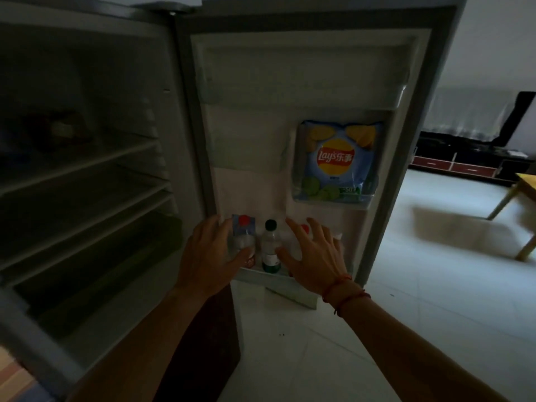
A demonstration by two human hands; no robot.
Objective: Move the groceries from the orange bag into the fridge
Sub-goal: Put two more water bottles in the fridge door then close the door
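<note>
The fridge stands open, its dark inner shelves [87,166] on the left and its door [290,68] swung to the right. In the bottom door shelf [261,275] stand three bottles. My left hand [208,253] wraps a clear bottle with a red cap [243,227], thumb across its front. A clear bottle with a dark green cap [271,245] is in the middle, untouched. My right hand [316,253] has its fingers spread over a third bottle whose red cap [304,227] shows between them. A blue Lay's chips bag [336,161] sits in the door shelf above. The orange bag is out of view.
A dim object lies on an upper inner shelf [61,129]. To the right, on the pale tiled floor [435,285], stand a wooden table [525,184] and a low dark cabinet [452,166]. A striped orange surface [11,378] shows at the bottom left corner.
</note>
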